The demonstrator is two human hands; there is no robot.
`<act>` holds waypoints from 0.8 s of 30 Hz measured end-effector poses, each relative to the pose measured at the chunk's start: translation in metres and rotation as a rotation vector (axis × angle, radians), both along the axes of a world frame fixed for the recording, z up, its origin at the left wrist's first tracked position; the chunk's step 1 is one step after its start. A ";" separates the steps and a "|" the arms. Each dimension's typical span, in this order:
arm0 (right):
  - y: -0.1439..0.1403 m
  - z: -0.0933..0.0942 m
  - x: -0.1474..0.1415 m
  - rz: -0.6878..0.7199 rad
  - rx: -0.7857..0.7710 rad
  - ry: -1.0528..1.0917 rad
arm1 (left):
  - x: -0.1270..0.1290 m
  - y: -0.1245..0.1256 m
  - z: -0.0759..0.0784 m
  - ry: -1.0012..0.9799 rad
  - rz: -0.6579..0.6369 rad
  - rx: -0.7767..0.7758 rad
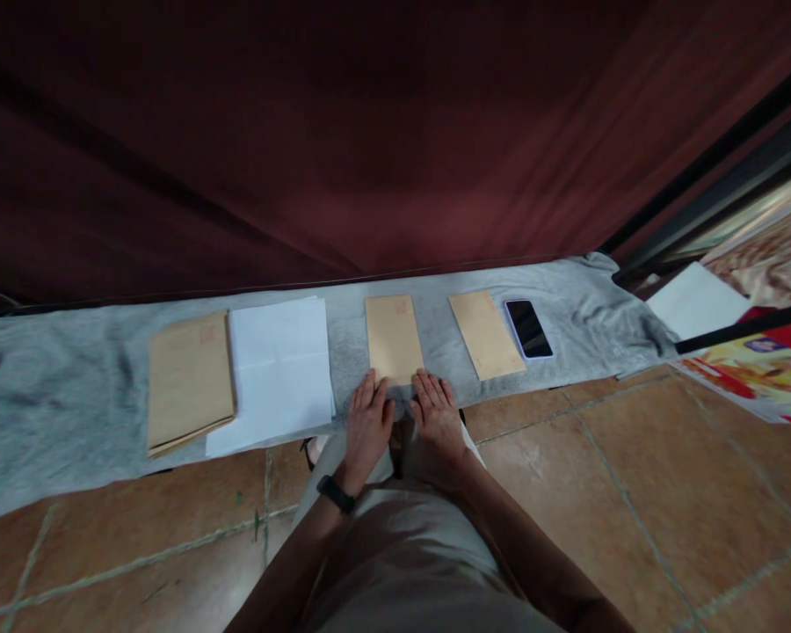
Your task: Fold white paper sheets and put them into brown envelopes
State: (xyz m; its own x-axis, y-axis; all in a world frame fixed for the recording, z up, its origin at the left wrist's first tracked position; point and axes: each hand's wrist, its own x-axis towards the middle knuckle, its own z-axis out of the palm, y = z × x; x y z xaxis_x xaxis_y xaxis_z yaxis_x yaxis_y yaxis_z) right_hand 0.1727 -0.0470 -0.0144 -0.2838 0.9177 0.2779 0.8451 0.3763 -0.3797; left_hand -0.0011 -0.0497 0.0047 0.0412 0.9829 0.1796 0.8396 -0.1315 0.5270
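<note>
On the grey cloth (72, 387) spread along the floor before the dark red curtain, the work looks only partly done: two single brown envelopes lie flat, the middle envelope (393, 338) under the hands and another envelope (485, 334) just right of it beside a phone (528, 329), while a stack of envelopes (188, 380) and the white sheets (280, 369) wait untouched at the left. The left hand (367, 426) and right hand (437, 415) lie palm-down, side by side, fingers spread flat on the middle envelope's near edge, their grip open and clasping nothing.
</note>
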 end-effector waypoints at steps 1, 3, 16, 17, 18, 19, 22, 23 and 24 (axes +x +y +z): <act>0.000 -0.001 0.000 -0.008 0.002 0.002 | 0.001 0.003 0.000 -0.062 0.034 -0.012; -0.001 -0.001 -0.002 -0.028 0.008 0.007 | 0.002 0.011 -0.001 -0.188 0.099 -0.027; 0.001 0.015 -0.015 -0.121 -0.020 0.010 | 0.010 0.047 0.015 -0.900 0.397 -0.166; 0.003 0.017 -0.017 -0.138 -0.028 0.018 | 0.013 0.046 0.020 -0.899 0.384 -0.154; 0.005 0.021 -0.018 -0.154 -0.038 0.029 | 0.017 0.044 0.026 -0.901 0.366 -0.143; 0.007 0.024 -0.019 -0.168 -0.050 0.044 | 0.023 0.042 0.032 -0.899 0.343 -0.127; 0.014 0.035 -0.018 -0.169 -0.106 0.143 | 0.040 0.032 0.054 -0.855 0.238 -0.074; 0.016 0.038 -0.017 -0.148 -0.127 0.213 | 0.045 0.029 0.061 -0.832 0.195 -0.064; 0.019 0.040 -0.017 -0.119 -0.144 0.302 | 0.048 0.027 0.067 -0.806 0.146 -0.056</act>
